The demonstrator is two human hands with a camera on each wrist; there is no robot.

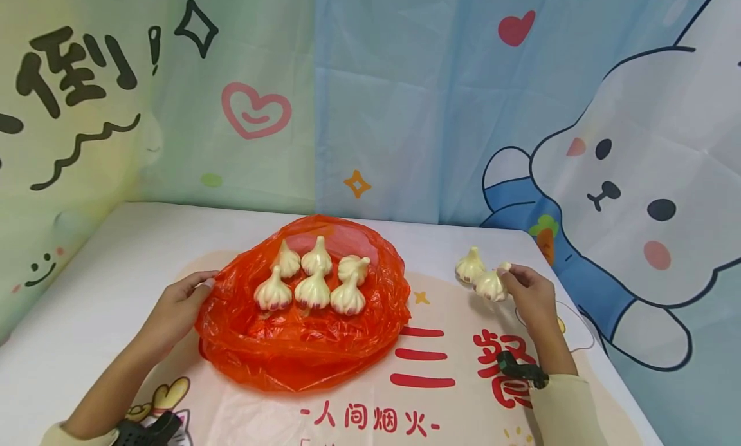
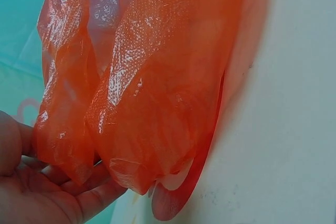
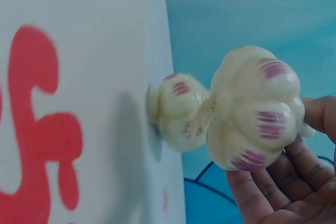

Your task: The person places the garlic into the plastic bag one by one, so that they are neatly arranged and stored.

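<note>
My left hand (image 1: 184, 304) pinches the left rim of an open red plastic bag (image 1: 301, 362); in the left wrist view the bag's crinkled film (image 2: 157, 87) hangs over the fingers (image 2: 100, 198). Several pale garlic bulbs sit in two rows inside the bag, one of them a front garlic bulb (image 1: 312, 291). At the right, my right hand (image 1: 529, 298) grips a garlic bulb (image 1: 491, 285) by its stem end. Its purple-streaked root side (image 3: 257, 108) faces the right wrist camera. Just behind it, another garlic bulb (image 1: 469, 266) rests on the table.
The white table (image 1: 173, 230) bears a printed mat with red characters (image 1: 365, 417). A patterned cloth backdrop (image 1: 393, 111) with a cartoon rabbit hangs behind the table. Dark wrist straps (image 1: 521, 370) sit at both sleeves.
</note>
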